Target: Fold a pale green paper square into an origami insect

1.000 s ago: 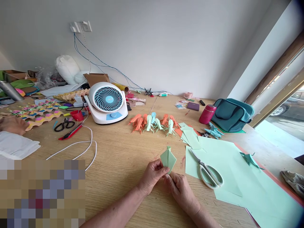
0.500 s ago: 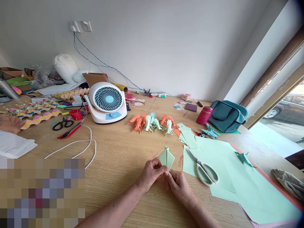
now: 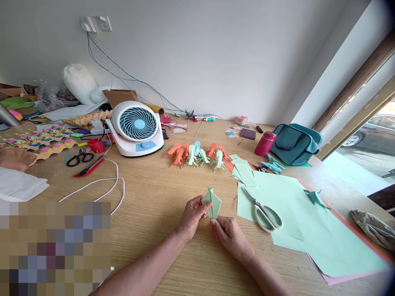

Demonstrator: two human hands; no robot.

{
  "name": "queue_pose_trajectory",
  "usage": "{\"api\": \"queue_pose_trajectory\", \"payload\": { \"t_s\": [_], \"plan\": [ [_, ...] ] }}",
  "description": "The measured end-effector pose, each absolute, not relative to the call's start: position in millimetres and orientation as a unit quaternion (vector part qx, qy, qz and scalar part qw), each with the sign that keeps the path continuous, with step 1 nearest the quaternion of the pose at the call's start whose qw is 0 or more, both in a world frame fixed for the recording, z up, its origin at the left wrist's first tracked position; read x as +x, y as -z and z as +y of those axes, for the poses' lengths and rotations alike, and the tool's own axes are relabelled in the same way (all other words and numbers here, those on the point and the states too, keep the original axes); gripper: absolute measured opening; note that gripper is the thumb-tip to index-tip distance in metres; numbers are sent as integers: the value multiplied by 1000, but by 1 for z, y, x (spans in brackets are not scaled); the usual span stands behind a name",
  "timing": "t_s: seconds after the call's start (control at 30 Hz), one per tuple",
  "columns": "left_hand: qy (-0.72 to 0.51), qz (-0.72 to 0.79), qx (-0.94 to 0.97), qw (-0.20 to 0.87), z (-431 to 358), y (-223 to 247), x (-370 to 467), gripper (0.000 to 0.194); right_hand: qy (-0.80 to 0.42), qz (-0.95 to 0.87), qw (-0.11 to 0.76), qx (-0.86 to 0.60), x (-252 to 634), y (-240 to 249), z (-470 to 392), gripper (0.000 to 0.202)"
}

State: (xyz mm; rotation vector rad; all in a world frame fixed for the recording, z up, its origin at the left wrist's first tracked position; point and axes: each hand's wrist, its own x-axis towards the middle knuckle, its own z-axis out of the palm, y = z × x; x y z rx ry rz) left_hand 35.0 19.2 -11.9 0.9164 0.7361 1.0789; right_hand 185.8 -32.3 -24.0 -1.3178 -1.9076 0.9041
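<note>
A pale green folded paper, kite-shaped with a centre crease and a small folded tip on top, stands upright in my left hand. The left thumb presses its front while the fingers go behind it. My right hand is curled just below the paper's lower point, thumb against the fingers; whether it pinches that point is hidden. Beyond the hands stands a row of folded paper figures in orange, pale green and light blue. White-handled scissors rest on green paper sheets to the right.
A white fan stands back left, with a cable, black scissors and a red cutter near it. Another person's hand is at far left. A pink bottle and teal bag stand back right.
The paper and my left hand have shifted slightly left, and the left thumb has moved higher on the paper. My right thumb is now apart from the left thumb. The view has tilted slightly.
</note>
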Motion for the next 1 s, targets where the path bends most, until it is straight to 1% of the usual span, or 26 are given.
{"api": "queue_pose_trajectory", "payload": {
  "t_s": [0.3,0.5,0.7,1.0],
  "plan": [
    [-478,351,440,675,18,11,34,42,-287,-761,292,-502,186,23,-34,41],
    [-468,347,450,677,18,12,33,43,-295,-770,288,-487,187,23,-34,39],
    [-487,331,455,668,19,13,32,48,-274,-792,282,-467,187,22,-35,42],
    [-486,320,490,649,18,11,32,47,-356,-723,318,-499,188,25,-32,45]
  ]
}}
